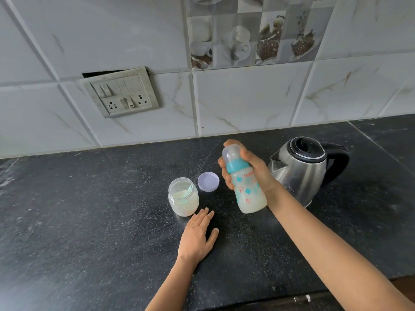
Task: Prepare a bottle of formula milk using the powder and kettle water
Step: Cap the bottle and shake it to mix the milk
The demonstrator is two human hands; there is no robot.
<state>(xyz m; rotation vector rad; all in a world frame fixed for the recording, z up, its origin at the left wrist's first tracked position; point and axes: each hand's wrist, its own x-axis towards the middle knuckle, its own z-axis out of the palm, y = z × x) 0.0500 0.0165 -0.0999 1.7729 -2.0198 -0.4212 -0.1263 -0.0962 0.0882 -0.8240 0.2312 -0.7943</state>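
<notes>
My right hand (251,169) grips a baby bottle (248,194) by its upper part, near the teal collar and clear cap. The bottle holds whitish milk and tilts a little, just above the dark counter (89,221). My left hand (198,234) lies flat on the counter with fingers apart, holding nothing. Just beyond its fingertips stands an open clear jar of white powder (183,197) with a teal scoop inside. The jar's lilac lid (208,181) lies upturned beside it. A steel kettle (301,171) with a black lid and handle stands right of the bottle.
A tiled wall rises behind the counter, with a switch and socket plate (122,94) at the left. The counter's front edge (280,295) runs along the lower right.
</notes>
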